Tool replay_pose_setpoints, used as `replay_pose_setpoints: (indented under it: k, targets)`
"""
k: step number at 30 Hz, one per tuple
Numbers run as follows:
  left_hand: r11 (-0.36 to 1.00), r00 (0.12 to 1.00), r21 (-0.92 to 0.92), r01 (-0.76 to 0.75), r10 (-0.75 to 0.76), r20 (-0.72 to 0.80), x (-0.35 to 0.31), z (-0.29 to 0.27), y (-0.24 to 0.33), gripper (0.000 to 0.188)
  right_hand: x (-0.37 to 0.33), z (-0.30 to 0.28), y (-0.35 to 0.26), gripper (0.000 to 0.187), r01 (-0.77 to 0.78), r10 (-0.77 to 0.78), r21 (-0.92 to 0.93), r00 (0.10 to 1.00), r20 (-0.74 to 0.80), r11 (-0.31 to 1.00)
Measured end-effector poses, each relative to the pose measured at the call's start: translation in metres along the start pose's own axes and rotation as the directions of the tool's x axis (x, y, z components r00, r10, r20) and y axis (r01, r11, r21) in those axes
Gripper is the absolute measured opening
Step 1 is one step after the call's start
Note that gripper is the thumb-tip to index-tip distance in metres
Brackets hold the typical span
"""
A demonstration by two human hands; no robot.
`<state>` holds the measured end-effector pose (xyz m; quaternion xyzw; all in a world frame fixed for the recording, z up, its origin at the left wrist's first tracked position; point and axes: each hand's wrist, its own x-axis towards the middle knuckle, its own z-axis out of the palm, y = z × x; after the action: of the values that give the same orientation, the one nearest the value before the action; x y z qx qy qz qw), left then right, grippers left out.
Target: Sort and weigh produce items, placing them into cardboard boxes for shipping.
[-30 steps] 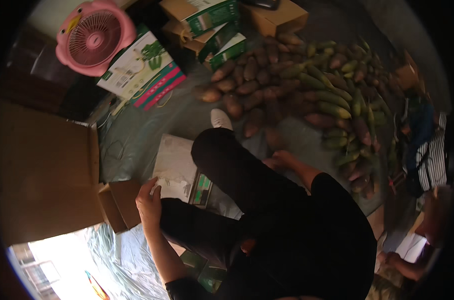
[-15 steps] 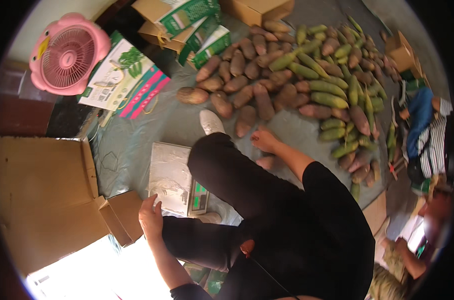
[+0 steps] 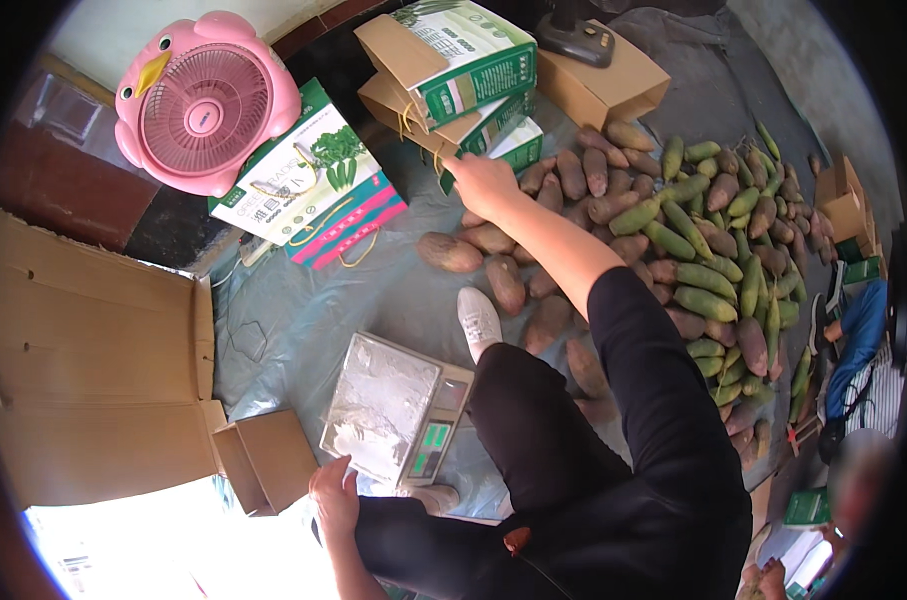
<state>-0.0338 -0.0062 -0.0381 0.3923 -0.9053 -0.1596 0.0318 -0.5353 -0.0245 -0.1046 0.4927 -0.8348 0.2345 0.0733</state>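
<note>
The green-and-white printed cardboard cartons [image 3: 482, 92] lie stacked on the far side, at the fingertips of the right hand [image 3: 487, 187]; whether it grips an edge, I cannot tell. Near and left, the left hand [image 3: 336, 497], loosely spread, is just beside the pale square-topped electronic scale [image 3: 382, 400].

Fan [image 3: 206, 118]: pink, yellow beak [image 3: 154, 73]. Upper carton [image 3: 464, 68]: green, white, brown. Scale [image 3: 396, 408]: whitish, green displays [image 3: 436, 436]. Vegetables [image 3: 706, 277]: green, reddish-brown. Garment [image 3: 879, 393]: white, dark-striped.
</note>
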Motion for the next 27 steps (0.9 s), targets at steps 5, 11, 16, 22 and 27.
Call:
replay_pose_setpoints:
  k: [5,11,16,22,27]
  targets:
    - [0.996,0.996,-0.035,0.078,-0.077,0.046,0.004,0.002,-0.010,0.027,0.100,0.004,-0.028,0.027,0.084,-0.076,-0.452,0.996,0.035,0.888]
    - [0.983,0.984,-0.093,0.158,-0.148,0.100,0.017,-0.001,-0.011,0.027,0.161,0.005,-0.041,0.039,0.043,0.054,-0.692,0.992,0.117,0.721]
    - [0.983,0.989,-0.135,0.121,-0.109,0.099,0.028,0.001,-0.011,0.026,0.165,0.027,-0.017,0.037,-0.114,0.228,-0.614,0.967,0.112,0.781]
    - [0.978,0.991,-0.172,0.121,-0.108,0.085,0.019,0.001,-0.016,0.027,0.142,-0.011,0.014,0.035,-0.242,0.199,-0.528,0.970,-0.138,0.814]
    - [0.983,0.996,-0.159,0.091,-0.086,0.038,0.014,-0.005,-0.003,0.025,0.095,-0.094,0.044,0.024,-0.218,0.085,-0.283,0.906,-0.415,0.934]
